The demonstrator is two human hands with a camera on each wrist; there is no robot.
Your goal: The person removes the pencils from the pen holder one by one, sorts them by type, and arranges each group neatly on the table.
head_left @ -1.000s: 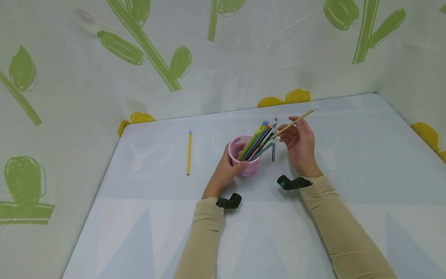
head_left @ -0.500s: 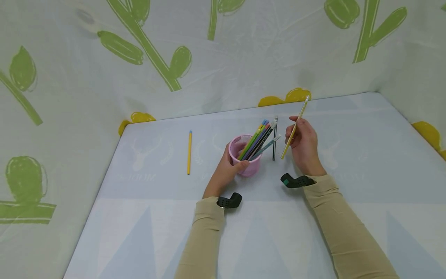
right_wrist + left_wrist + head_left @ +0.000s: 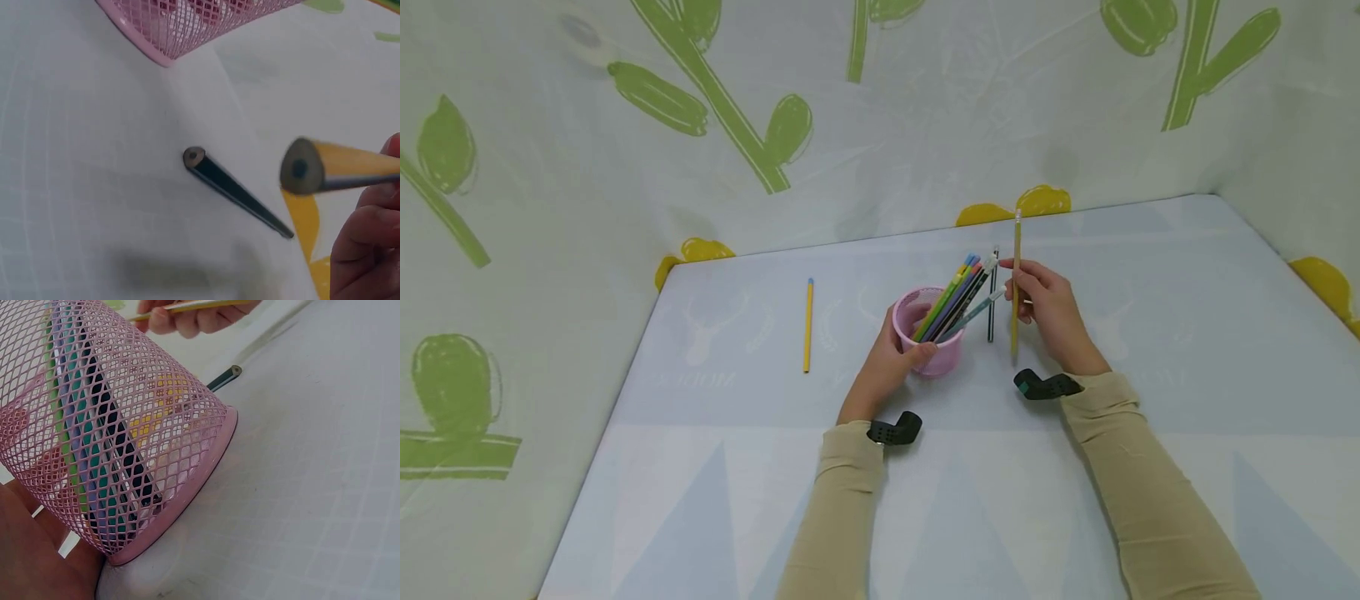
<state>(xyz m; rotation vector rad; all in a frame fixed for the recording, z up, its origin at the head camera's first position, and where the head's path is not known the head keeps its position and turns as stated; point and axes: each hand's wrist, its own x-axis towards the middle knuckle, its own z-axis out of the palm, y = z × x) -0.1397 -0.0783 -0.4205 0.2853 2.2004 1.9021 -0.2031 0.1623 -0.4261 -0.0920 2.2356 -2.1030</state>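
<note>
Gold pencil (image 3: 1017,250): raised off the counter (image 3: 730,400), right of the pink mesh cup (image 3: 947,361), white-tipped end uppermost in the head view.
Left hand (image 3: 883,371): curled round the cup's left side.
Right hand (image 3: 1051,312): pinching the gold pencil, apart from the cup.
Pencil bundle (image 3: 955,298): inside the cup, slanted toward its right rim.
Dark pencil (image 3: 991,312): flat, just right of the cup.
Yellow pencil (image 3: 808,327): flat, well left of the cup.

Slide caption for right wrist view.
Fingers hold a yellow wooden pencil near a dark wooden pencil and pink mesh cup.
</note>
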